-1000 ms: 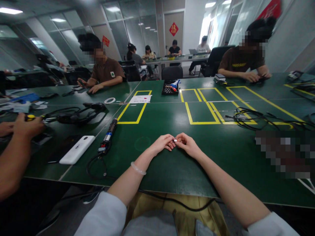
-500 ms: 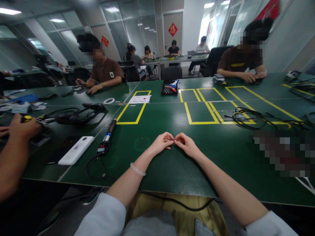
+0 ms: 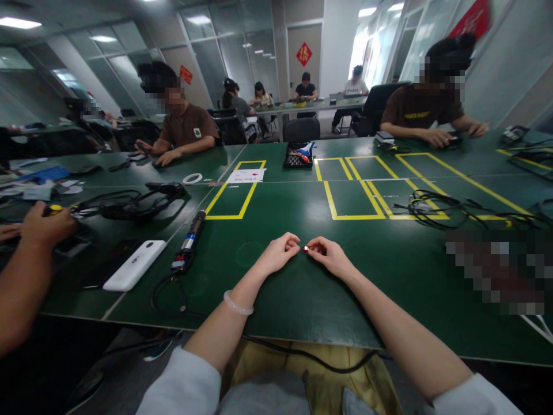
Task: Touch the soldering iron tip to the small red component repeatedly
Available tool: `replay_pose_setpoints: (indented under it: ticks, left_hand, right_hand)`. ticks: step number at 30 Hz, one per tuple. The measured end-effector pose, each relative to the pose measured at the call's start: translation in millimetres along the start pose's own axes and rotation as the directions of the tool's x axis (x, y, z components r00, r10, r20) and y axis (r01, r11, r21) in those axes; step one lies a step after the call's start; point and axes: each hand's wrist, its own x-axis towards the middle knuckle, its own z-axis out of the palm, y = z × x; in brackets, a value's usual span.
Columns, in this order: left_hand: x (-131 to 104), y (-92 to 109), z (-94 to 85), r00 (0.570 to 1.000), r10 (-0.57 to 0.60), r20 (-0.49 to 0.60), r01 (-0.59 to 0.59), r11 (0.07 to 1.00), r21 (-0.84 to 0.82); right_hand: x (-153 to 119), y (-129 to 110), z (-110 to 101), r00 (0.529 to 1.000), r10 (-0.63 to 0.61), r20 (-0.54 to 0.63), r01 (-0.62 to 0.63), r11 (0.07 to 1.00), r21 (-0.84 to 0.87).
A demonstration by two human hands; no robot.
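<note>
A small red and white piece [image 3: 306, 249], too small to name, is pinched between the thumb and fingertips of my right hand [image 3: 330, 255]. Just left of it, my left hand [image 3: 281, 252] curls loosely above the green table, its thumb and index fingertip slightly apart and nothing visible between them. A narrow gap separates the left fingertips from the piece. On my left wrist is a pale bracelet [image 3: 238, 303].
Yellow tape outlines [image 3: 358, 217] mark the green table [image 3: 276, 311]. Ahead stands a black tray [image 3: 298, 164] with tools. To the left lie a white phone-like slab [image 3: 135, 266], a black cylindrical device [image 3: 188, 242] and a tape roll [image 3: 192, 178]. Cables [image 3: 436, 208] lie right. A co-worker's hand [image 3: 45, 227] is far left.
My left fingers have come away from the piece, which now shows more clearly in my right fingertips. Across the table at right, a co-worker's hand has moved outward.
</note>
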Motion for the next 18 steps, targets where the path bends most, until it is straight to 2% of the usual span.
replay_pose_setpoints:
  ticks: [4, 7, 11, 14, 16, 18]
  left_hand:
    - [-24.7, 0.5, -34.4, 0.998, -0.028, -0.065, 0.041, 0.976, 0.214]
    - [-49.2, -15.2, -66.1, 0.981, -0.044, -0.189, 0.118, 0.908, 0.403]
    - [-83.7, -57.2, -114.8, 0.921, -0.052, -0.385, 0.293, 0.746, 0.599]
    - [-109.7, -93.5, -152.6, 0.856, -0.095, -0.509, 0.454, 0.611, 0.649]
    - [-124.9, -114.5, -175.1, 0.826, -0.175, -0.536, 0.535, 0.544, 0.647]
    - [-136.1, -130.0, -192.4, 0.822, -0.262, -0.506, 0.562, 0.522, 0.642]
  right_hand:
    - [-0.2, -1.4, -0.3, 1.0, -0.005, 0.021, 0.005, 1.0, 0.002]
    - [-0.5, -1.0, 0.1, 1.0, -0.004, 0.019, 0.004, 1.0, -0.013]
    - [-1.2, -0.8, 0.6, 1.0, 0.0, 0.017, 0.001, 1.0, -0.027]
    - [-1.7, -2.5, 0.8, 1.0, 0.0, 0.015, 0.001, 1.0, -0.03]
    - [-1.9, -3.7, 0.6, 1.0, -0.004, 0.012, 0.005, 1.0, -0.028]
    - [-2.0, -4.1, 0.1, 1.0, -0.01, 0.012, 0.011, 1.0, -0.023]
